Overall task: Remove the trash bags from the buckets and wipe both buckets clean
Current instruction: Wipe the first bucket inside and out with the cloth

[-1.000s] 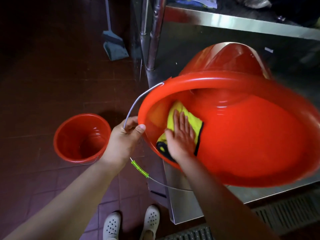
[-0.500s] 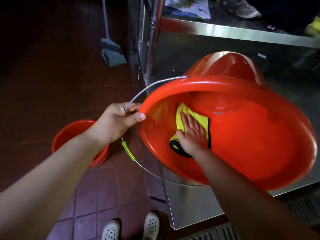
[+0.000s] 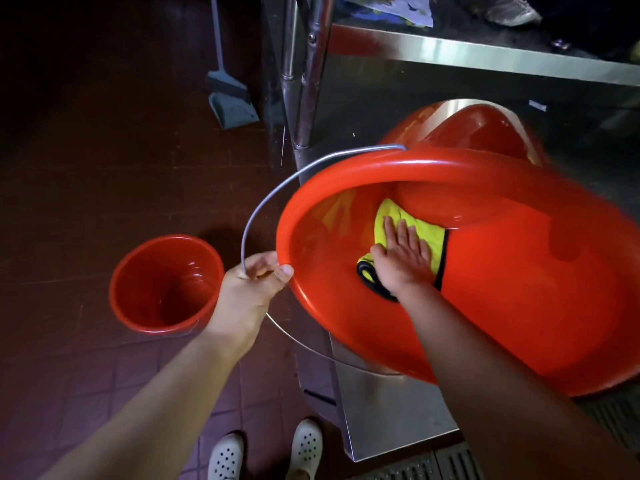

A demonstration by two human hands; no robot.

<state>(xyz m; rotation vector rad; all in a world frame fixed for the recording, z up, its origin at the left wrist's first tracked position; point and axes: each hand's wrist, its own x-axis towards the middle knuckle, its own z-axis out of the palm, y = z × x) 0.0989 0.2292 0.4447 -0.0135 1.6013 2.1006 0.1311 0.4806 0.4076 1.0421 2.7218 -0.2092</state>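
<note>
Glossy red plastic bucket (image 3: 519, 289) tilted, left hand (image 3: 249, 289) fingers gripping its rim, right hand (image 3: 403, 258) fingers flat on yellow cloth (image 3: 426, 233)

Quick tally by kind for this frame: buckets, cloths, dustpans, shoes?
Red buckets: 2, one held tilted and one upright on the floor
Yellow cloths: 1, inside the held bucket
Dustpans: 1
White shoes: 2
Total: 6

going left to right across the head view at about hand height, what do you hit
small red bucket on the floor → left hand gripping the tilted bucket's rim and wire handle → right hand pressing the yellow cloth → far inner wall of the big red bucket
</note>
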